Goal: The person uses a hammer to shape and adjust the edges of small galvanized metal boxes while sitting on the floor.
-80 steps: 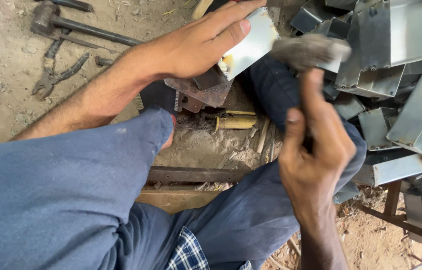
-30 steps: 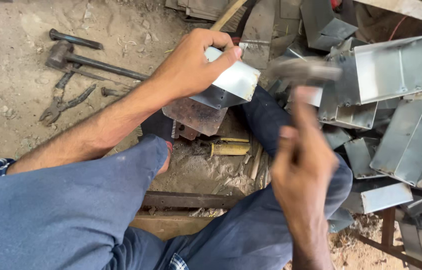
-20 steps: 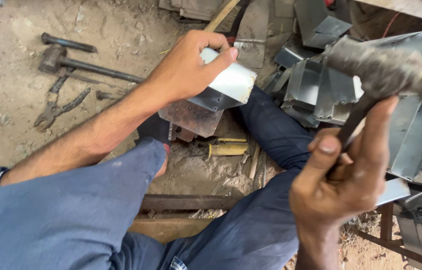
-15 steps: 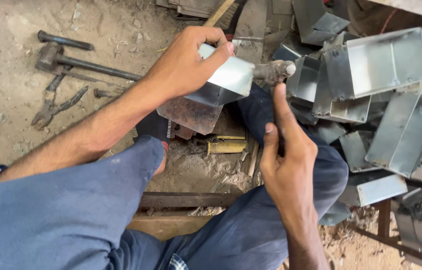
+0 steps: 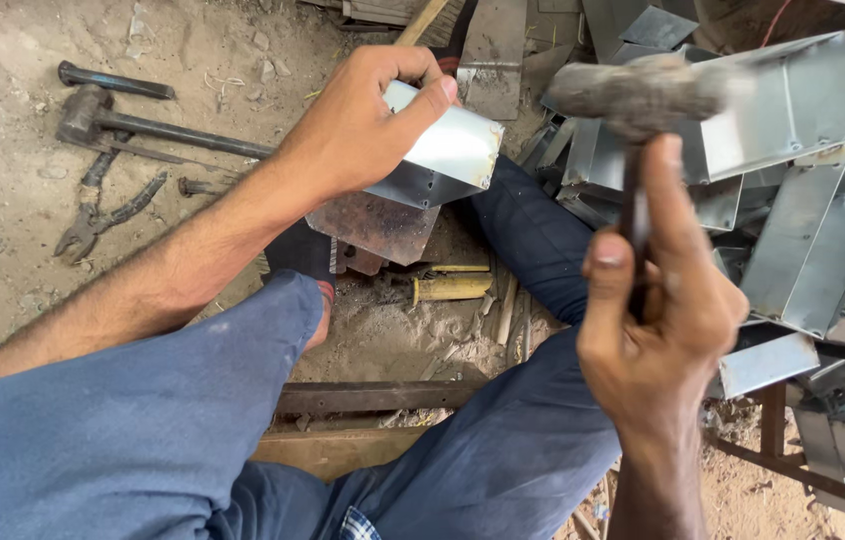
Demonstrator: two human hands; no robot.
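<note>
Raised again since the last strike, the right hand (image 5: pixel 668 320) grips the hammer (image 5: pixel 638 95), apparently above and right of the folded metal box (image 5: pixel 443 155); the left hand (image 5: pixel 363 125) clamps that box, nearer.

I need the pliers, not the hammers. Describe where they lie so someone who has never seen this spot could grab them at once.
Look to the bare dirt floor at the far left, beyond the left hand and its forearm. Two dark long-handled tools lie there side by side; the pliers sit just below them. They alone have two spread, curved handles meeting at a pivot, where their neighbours are single straight bars.
</note>
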